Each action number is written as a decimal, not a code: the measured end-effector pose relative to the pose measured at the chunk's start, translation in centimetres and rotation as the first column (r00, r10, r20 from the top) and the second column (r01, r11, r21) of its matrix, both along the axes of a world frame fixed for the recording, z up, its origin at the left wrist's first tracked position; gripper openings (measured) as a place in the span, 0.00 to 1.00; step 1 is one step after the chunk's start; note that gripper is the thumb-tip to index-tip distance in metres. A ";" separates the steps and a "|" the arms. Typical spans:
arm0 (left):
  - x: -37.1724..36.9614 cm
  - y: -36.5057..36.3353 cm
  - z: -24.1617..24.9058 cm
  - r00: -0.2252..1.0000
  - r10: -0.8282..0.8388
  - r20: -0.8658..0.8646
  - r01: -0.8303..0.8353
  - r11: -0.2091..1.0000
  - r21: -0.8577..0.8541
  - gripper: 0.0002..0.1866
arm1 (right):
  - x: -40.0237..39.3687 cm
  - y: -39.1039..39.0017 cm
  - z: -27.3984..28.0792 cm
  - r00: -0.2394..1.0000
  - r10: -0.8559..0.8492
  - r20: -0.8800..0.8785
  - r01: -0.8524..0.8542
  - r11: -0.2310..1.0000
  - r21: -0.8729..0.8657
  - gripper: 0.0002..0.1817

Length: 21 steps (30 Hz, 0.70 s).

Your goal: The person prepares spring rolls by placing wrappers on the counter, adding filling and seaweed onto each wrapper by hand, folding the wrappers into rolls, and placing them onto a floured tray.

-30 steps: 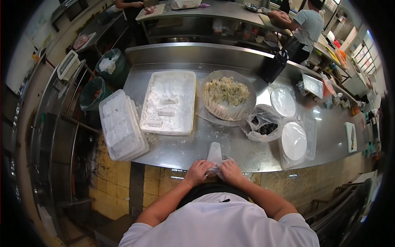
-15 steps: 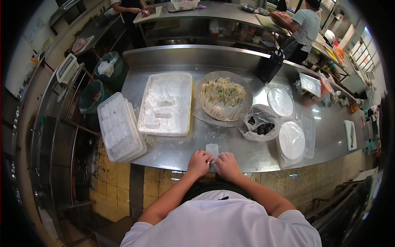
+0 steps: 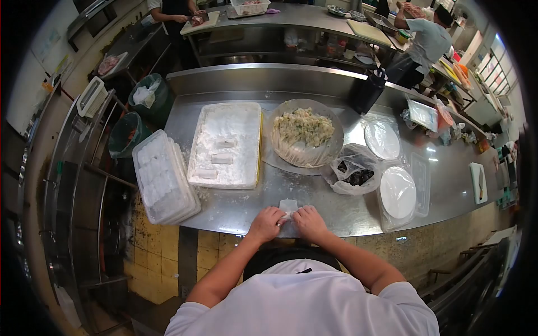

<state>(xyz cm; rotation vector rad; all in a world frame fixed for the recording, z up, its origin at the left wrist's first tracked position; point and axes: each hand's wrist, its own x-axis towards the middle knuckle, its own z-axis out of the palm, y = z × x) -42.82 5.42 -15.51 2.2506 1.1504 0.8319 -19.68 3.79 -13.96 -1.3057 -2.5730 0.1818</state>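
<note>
On the steel table's front edge lies a small whitish wrapper sheet (image 3: 288, 205), its far end flat on the metal. My left hand (image 3: 266, 224) and my right hand (image 3: 310, 223) pinch its near part from either side, fingers closed and thumbs inward. What is folded inside it is hidden by my fingers. Ahead of my hands is a round bowl (image 3: 308, 158) of pale, green-flecked filling. A white tray (image 3: 225, 120) to its left is dusted with white powder and carries three pale rolls (image 3: 222, 159).
Stacked lidded plastic boxes (image 3: 162, 179) stand at left. Right of the bowl are a plastic bag (image 3: 358, 154) with dark contents, white discs (image 3: 398, 191) in plastic, a black container (image 3: 368, 94) and a knife on a white board (image 3: 477, 182). Two people work at the back counter.
My fingers have moved closer over the wrapper's near part, which is now bunched between them; its far end still lies flat. The person at back right has shifted right, raising meat.
</note>
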 end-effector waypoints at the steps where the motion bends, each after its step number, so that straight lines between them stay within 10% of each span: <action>1: 0.0 0.1 -0.2 1.000 0.018 0.024 -0.018 1.000 -0.012 0.10 | 0.0 0.1 -0.1 1.000 -0.008 -0.018 0.008 1.000 -0.003 0.09; 11: 0.5 0.7 0.3 0.997 0.002 -0.076 0.006 0.993 0.114 0.20 | -0.1 1.1 0.2 0.997 -0.064 -0.040 0.064 0.998 -0.009 0.09; 17: 0.1 0.7 0.0 0.996 -0.020 -0.086 0.027 0.996 0.080 0.24 | 0.6 5.3 6.2 0.781 -0.496 -0.379 0.402 0.864 -0.303 0.27; 21: 0.0 0.5 -0.1 0.993 -0.015 -0.116 0.025 0.997 0.079 0.26 | 2.4 10.8 11.2 0.795 -0.574 -0.196 0.463 0.783 -0.414 0.37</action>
